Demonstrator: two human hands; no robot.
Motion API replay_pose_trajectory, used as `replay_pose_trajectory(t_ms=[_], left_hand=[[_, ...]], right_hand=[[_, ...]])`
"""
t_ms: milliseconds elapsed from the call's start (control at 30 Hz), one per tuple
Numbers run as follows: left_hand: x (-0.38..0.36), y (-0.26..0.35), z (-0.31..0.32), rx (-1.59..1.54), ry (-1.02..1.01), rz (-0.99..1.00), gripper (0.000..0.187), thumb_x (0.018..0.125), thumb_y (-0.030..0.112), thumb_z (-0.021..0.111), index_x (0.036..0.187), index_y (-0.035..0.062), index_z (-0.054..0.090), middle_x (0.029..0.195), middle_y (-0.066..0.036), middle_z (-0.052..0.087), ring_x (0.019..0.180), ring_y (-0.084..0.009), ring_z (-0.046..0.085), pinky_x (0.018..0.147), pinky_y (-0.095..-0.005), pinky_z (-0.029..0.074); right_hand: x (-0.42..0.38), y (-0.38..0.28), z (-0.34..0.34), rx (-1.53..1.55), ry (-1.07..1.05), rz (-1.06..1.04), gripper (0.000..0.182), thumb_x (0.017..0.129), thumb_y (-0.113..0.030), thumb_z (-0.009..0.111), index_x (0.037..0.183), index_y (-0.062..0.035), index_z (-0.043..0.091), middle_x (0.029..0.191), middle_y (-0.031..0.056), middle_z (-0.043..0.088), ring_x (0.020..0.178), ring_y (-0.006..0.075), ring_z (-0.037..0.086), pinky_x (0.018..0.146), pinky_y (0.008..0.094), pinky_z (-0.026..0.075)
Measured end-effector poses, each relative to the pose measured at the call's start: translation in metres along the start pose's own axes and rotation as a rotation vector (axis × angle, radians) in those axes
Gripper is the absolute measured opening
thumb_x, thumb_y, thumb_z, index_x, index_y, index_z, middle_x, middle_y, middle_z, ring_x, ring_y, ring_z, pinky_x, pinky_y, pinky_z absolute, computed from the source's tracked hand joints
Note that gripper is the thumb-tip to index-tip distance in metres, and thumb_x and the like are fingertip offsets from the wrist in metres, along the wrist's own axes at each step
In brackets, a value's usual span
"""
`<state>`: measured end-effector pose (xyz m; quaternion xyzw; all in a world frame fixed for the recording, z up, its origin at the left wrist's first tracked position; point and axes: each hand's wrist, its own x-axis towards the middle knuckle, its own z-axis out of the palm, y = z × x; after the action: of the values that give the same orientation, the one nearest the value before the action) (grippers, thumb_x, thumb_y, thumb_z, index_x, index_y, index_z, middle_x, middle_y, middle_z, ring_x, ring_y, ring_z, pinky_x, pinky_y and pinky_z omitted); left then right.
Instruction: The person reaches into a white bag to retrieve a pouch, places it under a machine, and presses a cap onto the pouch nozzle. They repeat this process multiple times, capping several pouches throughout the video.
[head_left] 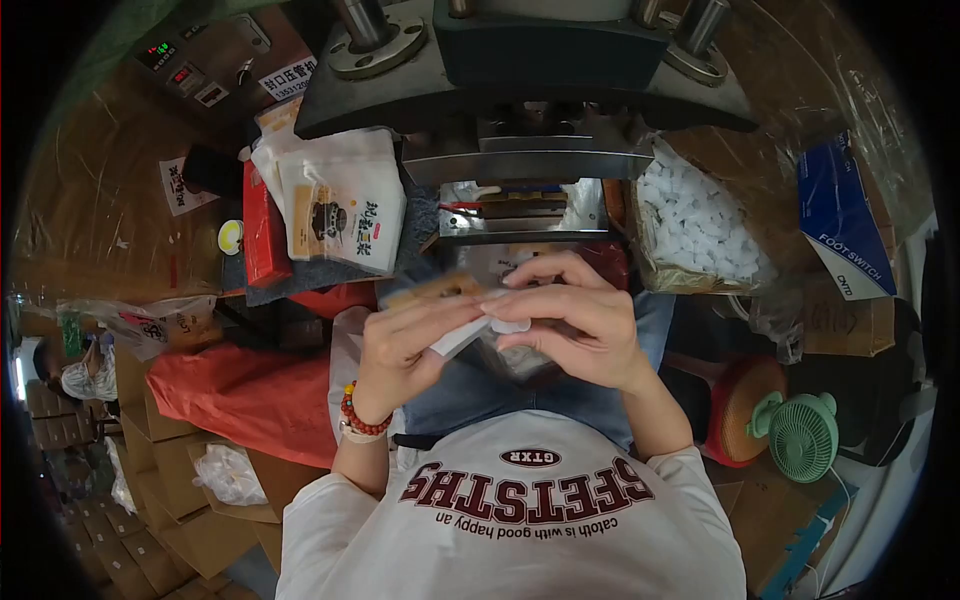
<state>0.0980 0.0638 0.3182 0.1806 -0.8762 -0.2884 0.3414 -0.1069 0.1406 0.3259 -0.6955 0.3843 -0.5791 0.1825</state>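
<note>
Pouch (456,340): likely light, limp, slippery; hold by edges.
Left hand (402,340): grips pouch.
Right hand (588,322): pinches white piece (510,326).

Your white, short-sleeved fabric T-shirt (520,565) is displaying maroon lettering (525,490), your round-beaded bracelet (371,430) is mixing red and orange, and your thin, flat, blurred packet (459,338) is showing white and tan.

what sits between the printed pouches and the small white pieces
In the head view, the metal front of the sealing machine stands between the printed pouches and the small white pieces.
</note>
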Motion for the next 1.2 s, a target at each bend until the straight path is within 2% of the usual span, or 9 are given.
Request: replay_pose_trajectory(t_ms=[67, 133, 300, 433, 633, 767, 867, 1033, 1200], left_hand=[[0.002, -0.003, 0.016, -0.147, -0.025, -0.034, 0.023, 0.078, 0.001, 0.063, 0.100, 0.0018, 0.070, 0.093, -0.011, 0.071, 0.074, -0.0214, 0.068, 0.068, -0.0305, 0.054], [0.007, -0.017, 0.040, -0.526, -0.206, -0.746, 0.017, 0.087, 0.011, 0.066, 0.100, 0.0007, 0.070, 0.093, -0.007, 0.071, 0.074, -0.0103, 0.066, 0.066, -0.0265, 0.053], [0.042, -0.046, 0.077, -1.134, 0.048, -0.937, 0.026, 0.087, 0.017, 0.069, 0.100, -0.0054, 0.066, 0.093, -0.011, 0.070, 0.078, -0.0132, 0.067, 0.070, -0.0259, 0.054], [0.060, -0.075, 0.080, -1.190, -0.015, -0.920, 0.026, 0.087, 0.018, 0.069, 0.101, -0.0037, 0.066, 0.096, -0.010, 0.069, 0.082, -0.0143, 0.067, 0.073, -0.0271, 0.054], [0.058, -0.071, 0.066, -0.946, -0.133, -0.968, 0.032, 0.086, 0.028, 0.071, 0.100, -0.0006, 0.067, 0.094, -0.007, 0.069, 0.080, -0.0112, 0.065, 0.072, -0.0245, 0.051], [0.025, -0.063, 0.014, 0.034, 0.178, -0.586, 0.059, 0.078, 0.043, 0.074, 0.118, 0.0020, 0.060, 0.109, -0.010, 0.066, 0.096, -0.0182, 0.064, 0.082, -0.0295, 0.049], [-0.005, -0.063, -0.023, 1.424, 0.080, -0.249, 0.056, 0.077, 0.028, 0.073, 0.125, 0.0054, 0.055, 0.120, -0.009, 0.063, 0.106, -0.0258, 0.062, 0.092, -0.0362, 0.046], [-0.063, -0.099, -0.031, 0.549, 0.043, -0.215, 0.044, 0.070, -0.005, 0.056, 0.110, 0.0096, 0.067, 0.109, -0.009, 0.068, 0.102, -0.0277, 0.063, 0.094, -0.0397, 0.046], [-0.031, -0.054, -0.005, 0.392, 0.238, -0.219, 0.038, 0.064, -0.008, 0.057, 0.096, 0.0074, 0.069, 0.097, -0.008, 0.069, 0.095, -0.0265, 0.065, 0.082, -0.0358, 0.051]], right_hand=[[-0.006, 0.009, -0.006, -0.060, 0.015, 0.113, 0.035, 0.070, -0.001, 0.075, 0.104, -0.0017, 0.067, 0.097, 0.0074, 0.069, 0.096, 0.0226, 0.062, 0.082, 0.0307, 0.050], [-0.007, 0.007, -0.010, -0.148, 0.059, 0.498, 0.039, 0.075, -0.006, 0.074, 0.112, -0.0008, 0.062, 0.110, 0.0083, 0.066, 0.102, 0.0213, 0.061, 0.085, 0.0307, 0.049], [-0.015, 0.016, -0.067, -0.542, 0.356, 0.449, 0.034, 0.084, -0.013, 0.069, 0.115, -0.0027, 0.060, 0.114, 0.0138, 0.062, 0.096, 0.0264, 0.063, 0.082, 0.0315, 0.048], [-0.029, 0.053, -0.095, -1.214, 0.172, 0.491, 0.030, 0.083, -0.008, 0.064, 0.112, -0.0022, 0.061, 0.106, 0.0143, 0.062, 0.095, 0.0318, 0.058, 0.082, 0.0382, 0.048], [-0.049, 0.091, -0.099, -1.165, 0.079, 0.532, 0.036, 0.078, 0.000, 0.058, 0.114, -0.0032, 0.060, 0.100, 0.0162, 0.061, 0.097, 0.0350, 0.055, 0.082, 0.0430, 0.047], [-0.044, 0.079, -0.100, -1.049, 0.076, 0.519, 0.033, 0.082, 0.002, 0.057, 0.115, -0.0011, 0.058, 0.105, 0.0166, 0.062, 0.097, 0.0341, 0.057, 0.084, 0.0413, 0.047], [-0.047, 0.080, -0.102, -0.979, 0.202, 0.557, 0.029, 0.084, 0.001, 0.059, 0.113, -0.0007, 0.060, 0.106, 0.0169, 0.064, 0.094, 0.0328, 0.061, 0.083, 0.0380, 0.048], [-0.017, 0.020, -0.066, -0.496, 0.461, 0.503, 0.023, 0.082, -0.001, 0.068, 0.104, 0.0030, 0.062, 0.101, 0.0157, 0.067, 0.090, 0.0237, 0.064, 0.081, 0.0288, 0.049], [-0.003, -0.006, 0.000, -0.257, 0.120, 0.157, 0.032, 0.075, 0.005, 0.072, 0.105, 0.0034, 0.064, 0.099, 0.0142, 0.066, 0.084, 0.0210, 0.063, 0.072, 0.0292, 0.052]])
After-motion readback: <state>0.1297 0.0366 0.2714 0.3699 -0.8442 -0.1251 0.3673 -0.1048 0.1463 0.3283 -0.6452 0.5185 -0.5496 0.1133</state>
